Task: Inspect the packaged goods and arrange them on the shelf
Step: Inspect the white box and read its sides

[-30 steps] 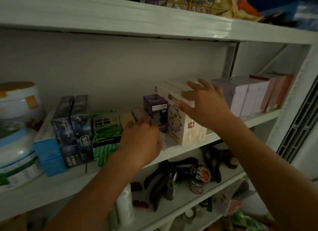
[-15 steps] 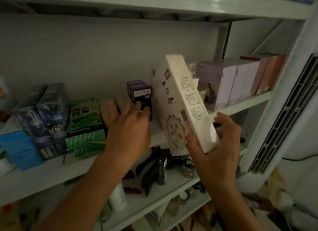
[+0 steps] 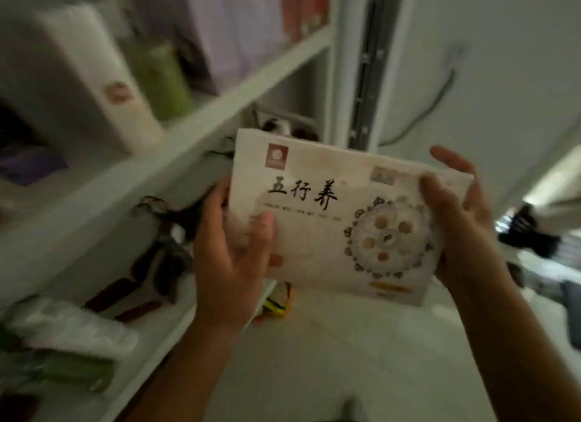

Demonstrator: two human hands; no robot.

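A cream box (image 3: 327, 223) with black Chinese characters and a round beaded picture is held flat, its printed face toward me, off the shelf and in front of its right end. My left hand (image 3: 229, 258) grips the box's left edge, thumb on the front face. My right hand (image 3: 462, 220) grips the right edge, fingers curled over it. The white shelf board (image 3: 201, 122) runs diagonally behind and to the left. A second cream box (image 3: 94, 78) stands on that shelf, blurred.
Pale purple boxes (image 3: 232, 28) and reddish boxes (image 3: 305, 3) stand on the shelf's right part, a green package (image 3: 160, 75) beside them. The shelf below holds dark tools (image 3: 166, 248) and a white bottle (image 3: 72, 327). A white upright post (image 3: 339, 75) ends the shelf; light floor lies below.
The right hand lifted the cream box off the shelf and brought it down toward me. The left hand left the small shelf items and took the box's left edge. The view swung down and right.
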